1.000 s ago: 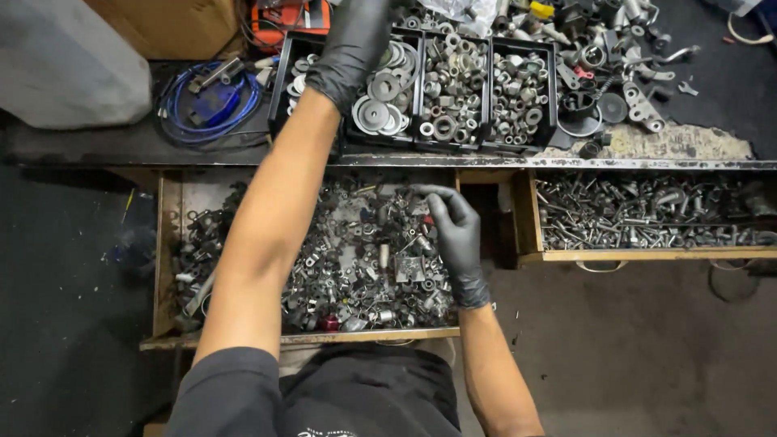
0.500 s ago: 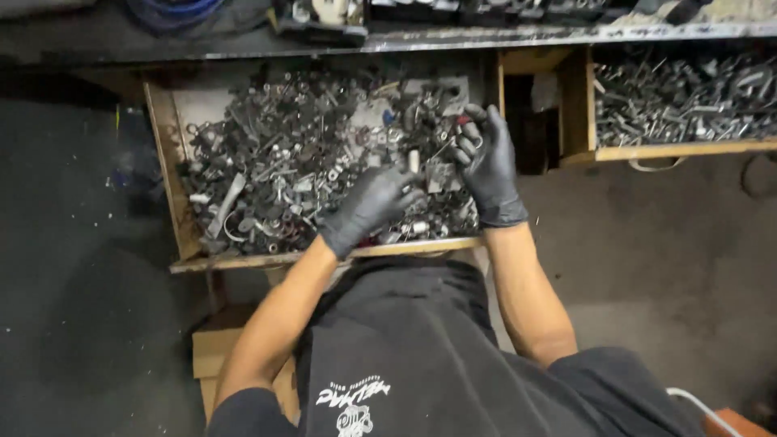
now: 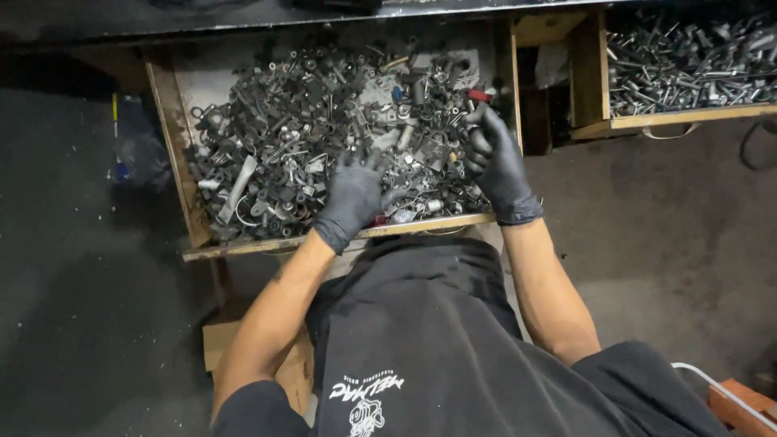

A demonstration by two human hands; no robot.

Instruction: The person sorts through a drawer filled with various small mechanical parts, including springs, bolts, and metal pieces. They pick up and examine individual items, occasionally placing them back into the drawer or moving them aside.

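Below, an open wooden drawer (image 3: 191, 184) holds a heap of small metal parts (image 3: 316, 121) (bolts, nuts, springs). Left hand (image 3: 353, 198), black-gloved, lies palm-down with fingers spread on the near part of the heap, grip released. Right hand (image 3: 495, 158), also gloved, rests at the heap's right edge with fingers curled; what it grasps cannot be told. A second drawer (image 3: 639, 120) of metal pieces sits far right.

We are in a workshop. Under the dark workbench edge (image 3: 340, 10) an open wooden drawer (image 3: 174, 146) brims with loose bolts, nuts, springs and fittings (image 3: 299, 129). To the right of that drawer a second wooden drawer (image 3: 599, 89) holds more metal hardware (image 3: 688, 61). Below the drawers lies a stained concrete floor (image 3: 647, 210).
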